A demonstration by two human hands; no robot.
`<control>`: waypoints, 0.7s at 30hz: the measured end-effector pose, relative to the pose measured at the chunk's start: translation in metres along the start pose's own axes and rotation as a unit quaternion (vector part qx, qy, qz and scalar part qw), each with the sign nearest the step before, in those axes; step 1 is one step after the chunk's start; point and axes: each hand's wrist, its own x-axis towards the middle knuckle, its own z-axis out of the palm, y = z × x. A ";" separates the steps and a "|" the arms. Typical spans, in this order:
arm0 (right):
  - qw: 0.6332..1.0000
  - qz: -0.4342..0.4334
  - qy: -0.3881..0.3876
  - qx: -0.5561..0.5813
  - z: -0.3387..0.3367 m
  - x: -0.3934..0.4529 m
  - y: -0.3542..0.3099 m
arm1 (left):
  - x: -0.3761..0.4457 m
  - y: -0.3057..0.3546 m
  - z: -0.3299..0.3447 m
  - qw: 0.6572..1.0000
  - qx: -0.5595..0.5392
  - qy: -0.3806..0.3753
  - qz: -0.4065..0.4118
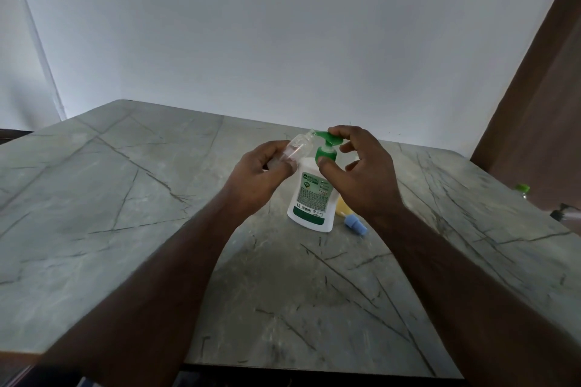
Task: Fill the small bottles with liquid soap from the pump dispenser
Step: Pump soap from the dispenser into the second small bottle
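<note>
My left hand point(264, 174) grasps the tilted bottle point(298, 148), mouth at the nozzle; right hand point(361, 173) grips the dispenser point(311, 195) pump. Misaligned mouth: soap drips onto tabletop point(125, 198) at 6 o'clock.

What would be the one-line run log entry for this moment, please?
left hand: holds small clear bottle tilted, mouth at spout | right hand: fingers on green pump head | blue cap: on table
</note>
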 end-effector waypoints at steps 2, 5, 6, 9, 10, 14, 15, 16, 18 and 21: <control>1.000 0.006 -0.008 0.008 -0.002 0.000 -0.001 | 0.000 0.000 0.001 1.000 -0.004 -0.002 0.000; 0.999 0.012 -0.016 0.031 -0.004 0.002 -0.004 | 0.000 0.001 0.001 1.000 0.001 -0.003 0.002; 0.999 0.012 -0.021 0.042 -0.005 0.003 -0.005 | 0.000 0.001 0.001 1.000 0.002 -0.003 0.003; 0.995 0.021 -0.055 0.085 -0.004 -0.001 -0.008 | -0.002 0.001 0.000 1.000 -0.002 -0.004 0.011; 0.991 0.033 -0.072 0.105 -0.002 -0.003 -0.008 | -0.002 0.001 0.000 1.000 -0.001 -0.004 0.012; 0.979 0.040 -0.117 0.161 0.008 -0.010 -0.007 | -0.001 0.001 -0.002 1.000 -0.003 -0.003 0.008; 0.979 0.037 -0.121 0.161 0.009 -0.009 -0.007 | -0.001 0.001 -0.002 1.000 -0.005 -0.002 0.007; 0.978 0.038 -0.124 0.161 0.009 -0.007 -0.007 | -0.001 0.001 -0.002 1.000 -0.008 -0.002 0.005; 0.978 0.045 -0.123 0.163 0.009 -0.003 -0.008 | -0.001 0.003 -0.002 1.000 -0.013 0.000 0.000; 0.981 0.044 -0.105 0.161 0.010 0.000 -0.008 | 0.000 0.004 -0.003 1.000 -0.019 0.003 -0.007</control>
